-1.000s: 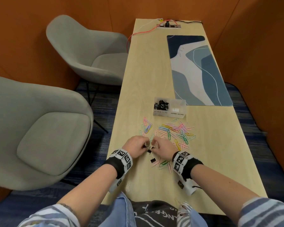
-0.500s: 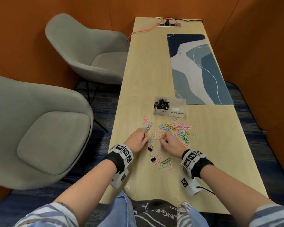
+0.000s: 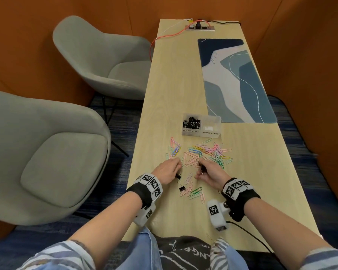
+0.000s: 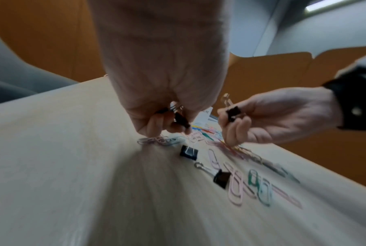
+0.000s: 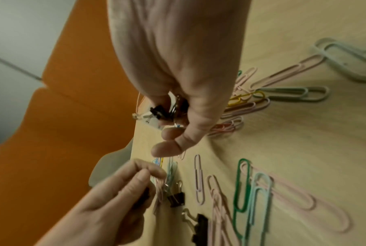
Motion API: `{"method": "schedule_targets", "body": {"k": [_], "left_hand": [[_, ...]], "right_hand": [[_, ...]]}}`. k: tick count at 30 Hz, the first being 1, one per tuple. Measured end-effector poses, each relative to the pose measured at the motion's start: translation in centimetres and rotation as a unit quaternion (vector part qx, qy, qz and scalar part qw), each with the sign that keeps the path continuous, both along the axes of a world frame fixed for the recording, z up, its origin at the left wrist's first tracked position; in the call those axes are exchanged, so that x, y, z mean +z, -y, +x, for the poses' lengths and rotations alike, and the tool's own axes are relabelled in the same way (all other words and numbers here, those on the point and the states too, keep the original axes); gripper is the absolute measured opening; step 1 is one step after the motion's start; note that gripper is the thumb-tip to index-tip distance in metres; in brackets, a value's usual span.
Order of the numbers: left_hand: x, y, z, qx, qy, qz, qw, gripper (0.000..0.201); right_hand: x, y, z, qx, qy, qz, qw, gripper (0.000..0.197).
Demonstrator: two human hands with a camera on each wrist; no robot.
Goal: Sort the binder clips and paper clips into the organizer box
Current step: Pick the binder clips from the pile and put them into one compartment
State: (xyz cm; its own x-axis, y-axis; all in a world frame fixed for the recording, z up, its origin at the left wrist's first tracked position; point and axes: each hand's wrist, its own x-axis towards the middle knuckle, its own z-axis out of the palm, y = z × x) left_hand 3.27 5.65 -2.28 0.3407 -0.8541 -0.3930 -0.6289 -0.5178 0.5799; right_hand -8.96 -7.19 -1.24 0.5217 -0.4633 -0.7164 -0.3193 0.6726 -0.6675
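Observation:
A clear two-part organizer box [image 3: 201, 132] stands mid-table, with black binder clips [image 3: 191, 122] in its left part. Colored paper clips [image 3: 209, 152] lie scattered in front of it. My left hand [image 3: 178, 166] curls its fingers round black binder clips [image 4: 180, 118] at the near left of the pile. My right hand [image 3: 200, 167] pinches another black binder clip [image 4: 232, 113], with more held in its palm [image 5: 159, 111]. Two loose binder clips [image 3: 178, 176] [image 3: 182, 188] lie on the table between my wrists, beside pink and green paper clips [image 3: 195, 191].
The wooden table [image 3: 174, 84] is narrow, and its left edge runs close to my left hand. A blue patterned mat [image 3: 234, 80] lies behind the box on the right. A power strip with cables [image 3: 199, 27] sits at the far end. Two grey chairs [image 3: 47, 152] stand to the left.
Both hands have moved away from me, from the near binder clips up to the edge of the paper clip pile, and have drawn apart. The two loose binder clips now lie uncovered.

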Motion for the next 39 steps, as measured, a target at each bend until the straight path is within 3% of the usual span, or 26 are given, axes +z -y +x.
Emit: {"method": "schedule_targets", "body": {"k": [2, 4, 7, 9, 11, 15, 18, 20, 24, 26, 27, 31, 36, 39], "left_hand": [[-0.3, -0.1, -0.2, -0.007, 0.042, 0.022, 0.999, 0.036], [-0.6, -0.1, -0.4, 0.002, 0.097, 0.037, 0.995, 0.046], [-1.0, 0.0, -1.0, 0.003, 0.150, 0.057, 0.987, 0.056], [-1.2, 0.1, -1.2, -0.009, 0.168, 0.062, 0.984, 0.059], [-1.4, 0.2, -1.2, -0.024, 0.183, 0.070, 0.980, 0.056], [-1.6, 0.0, -0.8, -0.051, 0.182, 0.075, 0.979, 0.047], [-2.0, -0.3, -0.6, -0.056, 0.166, 0.069, 0.982, 0.041], [-2.1, -0.6, -0.3, -0.053, 0.155, 0.058, 0.985, 0.037], [-1.4, -0.4, 0.5, -0.021, 0.140, 0.022, 0.990, 0.037], [-0.4, 0.4, 1.3, 0.019, 0.121, -0.006, 0.992, 0.039], [0.2, 1.0, 1.8, 0.042, 0.113, -0.020, 0.993, 0.039], [2.5, 4.8, 3.9, 0.121, 0.080, -0.073, 0.987, 0.039], [4.3, 10.9, 6.1, 0.258, -0.085, -0.131, 0.954, 0.034], [4.7, 13.9, 7.0, 0.298, -0.115, -0.131, 0.938, 0.032]], "right_hand": [[0.0, 0.2, 0.0, -0.016, 0.017, 0.041, 0.999, 0.036], [0.0, 0.4, -0.1, 0.022, 0.016, 0.043, 0.999, 0.042], [0.2, 0.1, -0.3, 0.152, -0.015, -0.039, 0.988, 0.034], [0.2, -0.5, -0.4, 0.246, -0.043, -0.129, 0.960, 0.037], [0.3, -1.3, -0.4, 0.334, -0.080, -0.245, 0.907, 0.040], [-0.1, -3.1, -0.6, 0.479, -0.136, -0.431, 0.752, 0.022], [-0.7, -4.4, -0.6, 0.523, -0.168, -0.511, 0.661, 0.033], [-0.9, -4.8, -0.3, 0.535, -0.177, -0.549, 0.618, 0.034], [-0.8, -5.0, -0.1, 0.548, -0.187, -0.573, 0.581, 0.034], [-0.7, -4.7, -0.3, 0.534, -0.182, -0.565, 0.603, 0.029], [-0.5, -4.5, -0.4, 0.518, -0.181, -0.549, 0.631, 0.027], [0.2, -2.7, -1.0, 0.413, -0.175, -0.423, 0.787, 0.020], [0.8, 0.3, -1.7, 0.253, -0.121, -0.212, 0.936, 0.019], [1.4, 2.2, -1.8, 0.132, -0.080, -0.091, 0.984, 0.017]]}}
